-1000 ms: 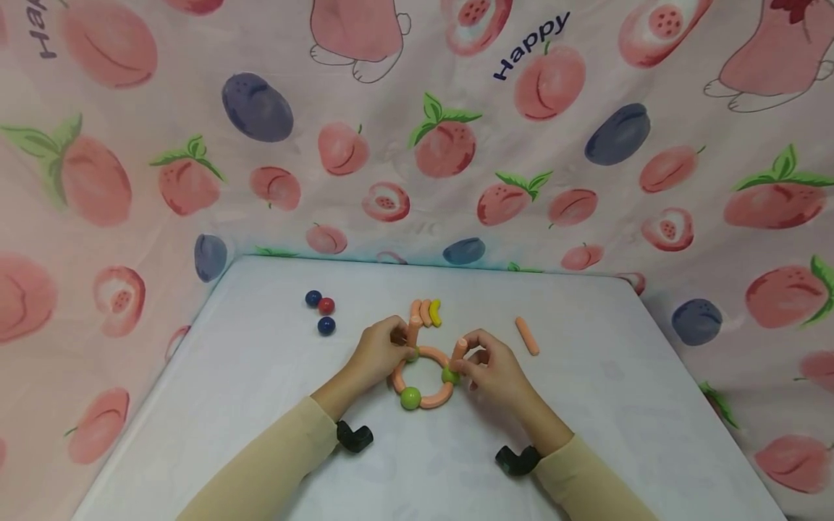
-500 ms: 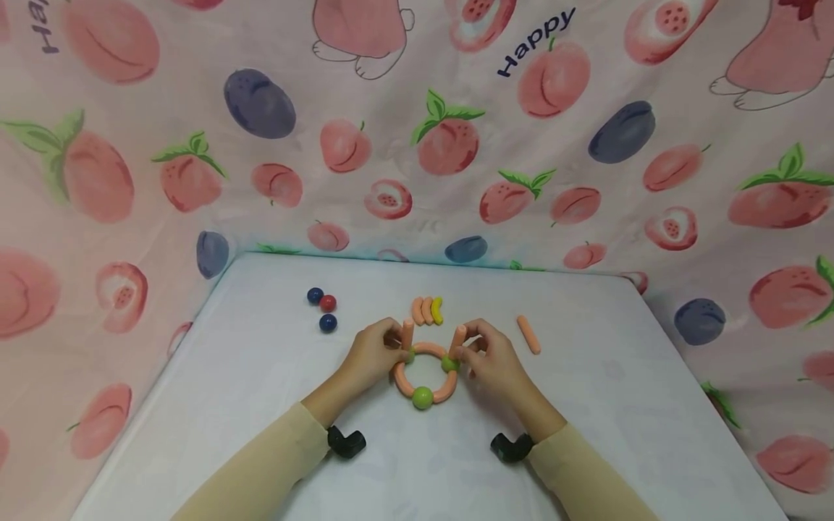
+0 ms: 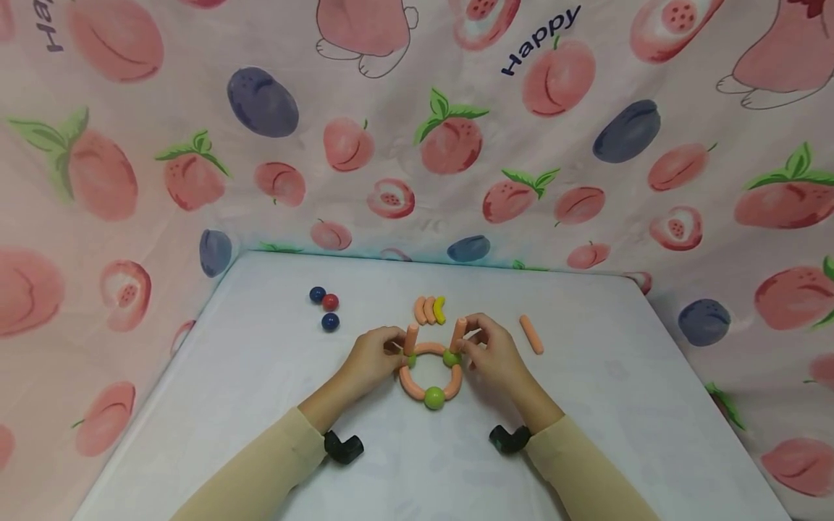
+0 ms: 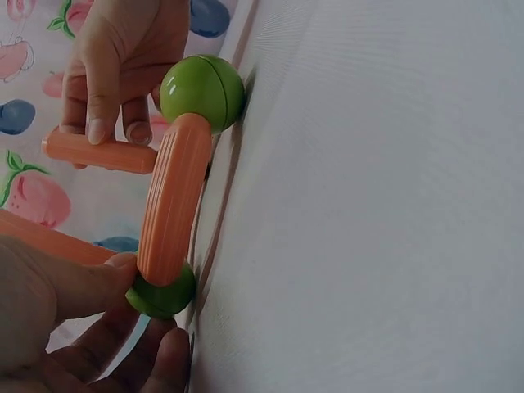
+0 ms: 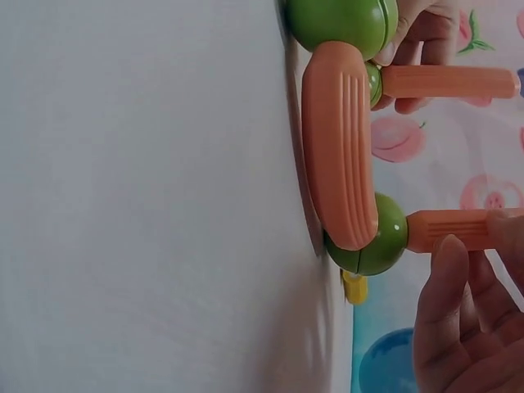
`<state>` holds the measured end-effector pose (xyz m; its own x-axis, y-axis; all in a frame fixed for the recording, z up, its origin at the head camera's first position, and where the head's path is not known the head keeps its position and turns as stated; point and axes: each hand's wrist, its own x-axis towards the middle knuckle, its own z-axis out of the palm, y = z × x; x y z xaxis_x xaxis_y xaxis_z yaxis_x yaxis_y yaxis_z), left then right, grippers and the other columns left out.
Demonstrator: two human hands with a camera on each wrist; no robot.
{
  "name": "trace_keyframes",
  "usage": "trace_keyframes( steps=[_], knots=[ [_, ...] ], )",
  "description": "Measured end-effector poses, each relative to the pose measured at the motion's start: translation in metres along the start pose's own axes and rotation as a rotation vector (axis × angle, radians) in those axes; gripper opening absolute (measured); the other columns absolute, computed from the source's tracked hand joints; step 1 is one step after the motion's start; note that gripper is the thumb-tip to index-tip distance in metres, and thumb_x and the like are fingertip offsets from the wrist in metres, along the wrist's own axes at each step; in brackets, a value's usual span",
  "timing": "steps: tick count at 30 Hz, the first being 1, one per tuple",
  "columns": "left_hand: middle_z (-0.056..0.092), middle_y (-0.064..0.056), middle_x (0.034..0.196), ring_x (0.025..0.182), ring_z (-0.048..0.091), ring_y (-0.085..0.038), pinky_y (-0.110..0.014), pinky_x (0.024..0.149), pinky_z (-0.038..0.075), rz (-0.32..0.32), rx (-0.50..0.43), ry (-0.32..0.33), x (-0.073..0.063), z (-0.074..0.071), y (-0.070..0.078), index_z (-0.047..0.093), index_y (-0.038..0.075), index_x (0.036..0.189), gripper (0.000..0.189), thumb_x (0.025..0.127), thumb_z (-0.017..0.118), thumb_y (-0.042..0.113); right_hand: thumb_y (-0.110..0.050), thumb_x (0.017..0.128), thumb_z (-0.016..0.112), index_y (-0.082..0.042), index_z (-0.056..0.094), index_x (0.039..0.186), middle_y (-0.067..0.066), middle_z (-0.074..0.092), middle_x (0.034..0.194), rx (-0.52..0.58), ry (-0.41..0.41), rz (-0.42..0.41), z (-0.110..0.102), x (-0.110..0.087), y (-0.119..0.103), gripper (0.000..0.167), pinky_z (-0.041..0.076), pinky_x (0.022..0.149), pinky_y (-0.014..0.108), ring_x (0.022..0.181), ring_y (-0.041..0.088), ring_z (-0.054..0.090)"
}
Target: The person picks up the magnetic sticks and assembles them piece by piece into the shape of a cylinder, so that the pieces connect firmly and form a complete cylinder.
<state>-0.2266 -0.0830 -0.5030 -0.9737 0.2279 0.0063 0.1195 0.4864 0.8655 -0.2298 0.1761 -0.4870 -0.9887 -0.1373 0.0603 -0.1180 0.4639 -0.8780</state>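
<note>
A ring of curved orange magnetic sticks (image 3: pixel 412 383) and green balls lies on the white table, one green ball (image 3: pixel 434 398) at its front. Straight orange sticks stand on the two rear balls. My left hand (image 3: pixel 376 358) pinches the left rear green ball (image 4: pixel 164 299) between thumb and fingers, just below its upright stick (image 3: pixel 411 339). On the other side, my right hand (image 3: pixel 495 354) pinches the right upright stick (image 5: pixel 450 229) between thumb and fingers, above the right rear green ball (image 5: pixel 381 237). The left hand partly hides its ball in the head view.
Behind the ring lie two curved orange sticks (image 3: pixel 420 310) beside a curved yellow stick (image 3: pixel 439 310). One straight orange stick (image 3: pixel 531 334) lies to the right. Two dark blue balls (image 3: pixel 330 322) and a red ball (image 3: pixel 330 302) sit at the back left. A fruit-print curtain (image 3: pixel 391 145) hangs behind.
The ring has turned counter-clockwise: its front ball moved right, and the right rear ball moved away from me with the right hand. Both hands keep their holds.
</note>
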Motion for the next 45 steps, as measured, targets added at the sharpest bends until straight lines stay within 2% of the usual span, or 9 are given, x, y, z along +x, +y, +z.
trace_keyframes(
  steps=[16, 19, 20, 26, 27, 31, 36, 41, 45],
  knots=[
    [0.076, 0.000, 0.117, 0.105, 0.070, -0.018, -0.039, 0.093, 0.061, -0.026, -0.008, 0.019, -0.005, -0.002, 0.002, 0.075, 0.021, 0.106, 0.021, 0.092, 0.084, 0.008, -0.003, 0.097, 0.077, -0.016, 0.065, 0.131, 0.011, 0.067, 0.126, -0.017, -0.006, -0.001, -0.008, 0.003, 0.001, 0.038, 0.063, 0.065, 0.032, 0.099, 0.024, 0.069],
    [0.076, 0.001, 0.117, 0.105, 0.069, -0.017, -0.039, 0.093, 0.061, -0.031, -0.005, 0.020, -0.005, -0.002, 0.000, 0.076, 0.022, 0.109, 0.022, 0.093, 0.083, 0.008, -0.003, 0.097, 0.075, -0.016, 0.065, 0.135, 0.009, 0.071, 0.123, -0.071, 0.020, 0.006, -0.016, 0.005, 0.004, 0.042, 0.063, 0.073, 0.034, 0.105, 0.027, 0.067],
    [0.076, 0.001, 0.117, 0.105, 0.069, -0.017, -0.039, 0.093, 0.061, -0.031, -0.003, 0.021, -0.005, -0.002, 0.000, 0.076, 0.021, 0.109, 0.022, 0.093, 0.083, 0.008, -0.003, 0.097, 0.075, -0.015, 0.065, 0.135, 0.010, 0.072, 0.122, -0.099, 0.034, 0.004, -0.021, 0.006, 0.005, 0.041, 0.064, 0.085, 0.038, 0.106, 0.028, 0.066],
    [0.077, 0.000, 0.117, 0.102, 0.069, -0.016, -0.039, 0.092, 0.060, -0.023, 0.007, 0.038, -0.007, -0.003, -0.001, 0.077, 0.022, 0.111, 0.023, 0.093, 0.083, 0.009, -0.009, 0.098, 0.074, -0.003, 0.065, 0.136, 0.019, 0.070, 0.121, -0.280, 0.140, 0.080, -0.056, 0.016, 0.018, 0.039, 0.054, 0.096, 0.046, 0.104, 0.032, 0.065],
    [0.077, 0.000, 0.116, 0.102, 0.069, -0.016, -0.039, 0.092, 0.060, -0.020, 0.010, 0.042, -0.008, -0.003, -0.001, 0.077, 0.022, 0.111, 0.023, 0.093, 0.083, 0.009, -0.011, 0.098, 0.073, -0.002, 0.065, 0.136, 0.020, 0.070, 0.121, -0.306, 0.157, 0.100, -0.062, 0.017, 0.021, 0.040, 0.055, 0.089, 0.044, 0.105, 0.033, 0.064],
    [0.077, 0.001, 0.114, 0.099, 0.068, -0.015, -0.039, 0.092, 0.059, -0.013, 0.024, 0.050, -0.012, -0.002, -0.002, 0.077, 0.021, 0.112, 0.024, 0.093, 0.083, 0.010, -0.021, 0.099, 0.072, 0.002, 0.065, 0.133, 0.024, 0.067, 0.119, -0.396, 0.189, 0.183, -0.082, 0.019, 0.036, 0.042, 0.053, 0.094, 0.052, 0.108, 0.039, 0.064],
    [0.076, 0.002, 0.110, 0.096, 0.066, -0.013, -0.035, 0.088, 0.057, -0.007, 0.033, 0.048, -0.016, 0.003, -0.005, 0.077, 0.020, 0.112, 0.024, 0.092, 0.084, 0.008, -0.036, 0.104, 0.065, 0.003, 0.062, 0.134, 0.025, 0.068, 0.120, -0.438, 0.137, 0.299, -0.091, 0.016, 0.052, 0.049, 0.055, 0.097, 0.054, 0.109, 0.039, 0.064],
    [0.075, 0.002, 0.111, 0.095, 0.065, -0.013, -0.034, 0.086, 0.056, 0.005, 0.050, 0.064, -0.017, 0.006, -0.006, 0.077, 0.020, 0.113, 0.024, 0.092, 0.083, 0.009, -0.027, 0.097, 0.075, 0.004, 0.062, 0.135, 0.024, 0.070, 0.122, -0.423, 0.096, 0.328, -0.093, 0.018, 0.060, 0.050, 0.055, 0.097, 0.052, 0.112, 0.038, 0.065],
    [0.076, 0.001, 0.114, 0.096, 0.065, -0.013, -0.034, 0.087, 0.057, 0.005, 0.055, 0.072, -0.016, 0.006, -0.005, 0.077, 0.020, 0.113, 0.023, 0.094, 0.082, 0.010, -0.023, 0.097, 0.073, 0.004, 0.063, 0.138, 0.022, 0.071, 0.120, -0.421, 0.072, 0.330, -0.093, 0.022, 0.057, 0.051, 0.056, 0.091, 0.045, 0.108, 0.035, 0.066]
  ],
)
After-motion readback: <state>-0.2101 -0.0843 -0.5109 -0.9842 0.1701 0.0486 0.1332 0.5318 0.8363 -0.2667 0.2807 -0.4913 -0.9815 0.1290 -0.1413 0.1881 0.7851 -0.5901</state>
